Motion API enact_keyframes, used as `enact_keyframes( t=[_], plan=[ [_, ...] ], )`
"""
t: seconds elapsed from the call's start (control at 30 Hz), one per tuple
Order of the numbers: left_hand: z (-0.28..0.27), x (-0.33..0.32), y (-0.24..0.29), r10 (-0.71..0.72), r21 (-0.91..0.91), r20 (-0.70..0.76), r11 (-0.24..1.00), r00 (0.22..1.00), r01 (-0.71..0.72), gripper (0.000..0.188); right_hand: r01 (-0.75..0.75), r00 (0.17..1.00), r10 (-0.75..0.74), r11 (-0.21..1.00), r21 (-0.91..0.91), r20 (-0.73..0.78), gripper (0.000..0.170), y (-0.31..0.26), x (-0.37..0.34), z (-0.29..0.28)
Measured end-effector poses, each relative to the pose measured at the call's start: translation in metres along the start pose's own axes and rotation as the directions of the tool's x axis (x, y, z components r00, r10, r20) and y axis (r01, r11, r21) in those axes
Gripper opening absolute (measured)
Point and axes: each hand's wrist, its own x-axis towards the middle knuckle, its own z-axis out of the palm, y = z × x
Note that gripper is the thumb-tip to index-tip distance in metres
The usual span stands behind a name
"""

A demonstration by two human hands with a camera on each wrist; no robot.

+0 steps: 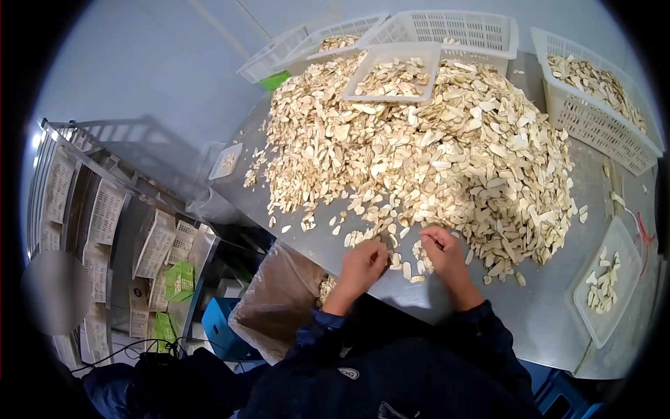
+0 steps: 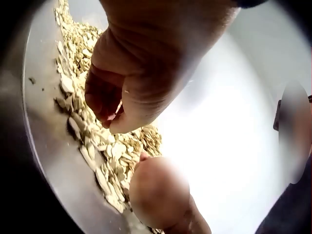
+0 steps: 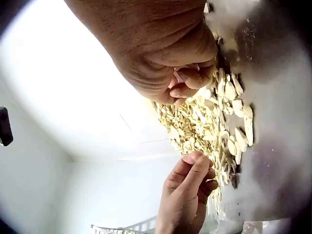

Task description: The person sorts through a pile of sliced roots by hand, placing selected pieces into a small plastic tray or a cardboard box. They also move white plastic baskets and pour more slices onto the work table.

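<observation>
A large heap of pale dried slices (image 1: 419, 153) lies on a metal table (image 1: 349, 279). My left hand (image 1: 364, 265) is at the heap's near edge with its fingers curled and thumb and forefinger meeting; no slice shows clearly in it. To its right, my right hand (image 1: 447, 258) has curled fingers. In the right wrist view a small pale slice (image 3: 177, 76) shows between the fingers of the right hand (image 3: 161, 58), and the left hand (image 3: 187, 197) is beyond it. Several loose slices (image 1: 407, 270) lie between the hands. The left wrist view shows the left hand (image 2: 141, 63) above slices (image 2: 109, 151).
A shallow tray (image 1: 392, 52) with slices rests on the heap. White baskets (image 1: 453, 31) stand behind, another basket (image 1: 600, 126) at the back right. A tray (image 1: 611, 279) with a few slices lies right. Below the left edge is a lined bin (image 1: 269, 300); shelving (image 1: 112, 230) stands left.
</observation>
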Motion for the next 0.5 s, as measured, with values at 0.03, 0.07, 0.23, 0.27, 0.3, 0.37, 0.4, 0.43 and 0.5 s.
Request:
enact_keyframes(
  t=[0.03,0.07,0.23,0.27,0.3,0.37,0.4,0.43,0.5],
  plan=[
    [0.004,-0.004,0.004,0.032,-0.006,0.019,0.999,0.999,-0.032,0.012,-0.031,0.999,0.031,0.999,0.011,-0.018,0.013,-0.002,-0.001,0.002],
    [0.010,-0.008,0.009,0.028,-0.003,0.048,1.000,0.998,-0.028,0.014,-0.060,0.998,0.061,0.998,0.023,-0.034,0.013,-0.004,-0.003,0.004],
    [0.038,-0.014,0.035,0.091,0.204,0.129,0.972,0.987,-0.116,0.019,-0.119,0.991,0.119,0.993,-0.002,0.058,0.016,-0.006,-0.004,0.005],
    [0.041,-0.014,0.035,0.106,0.257,0.137,0.956,0.985,-0.139,0.018,-0.124,0.990,0.124,0.992,-0.004,0.067,0.017,-0.004,-0.003,0.005],
    [0.042,-0.013,0.036,0.118,0.251,0.142,0.956,0.983,-0.151,0.016,-0.128,0.989,0.128,0.992,-0.006,0.075,0.017,-0.003,-0.003,0.004],
    [0.045,-0.011,0.029,0.135,0.265,0.132,0.950,0.982,-0.166,0.017,-0.112,0.990,0.109,0.993,0.029,0.095,0.017,0.000,-0.001,0.004],
    [0.045,-0.010,0.028,0.142,0.274,0.127,0.946,0.982,-0.172,0.018,-0.105,0.990,0.099,0.993,0.048,0.105,0.018,0.001,-0.001,0.004],
    [0.044,-0.010,0.029,0.132,0.270,0.108,0.950,0.985,-0.157,0.017,-0.105,0.989,0.099,0.993,0.047,0.108,0.018,0.002,-0.001,0.004],
    [0.043,-0.009,0.031,0.113,0.262,0.069,0.957,0.991,-0.127,0.014,-0.104,0.988,0.098,0.994,0.043,0.115,0.018,0.004,0.000,0.004]
  ],
)
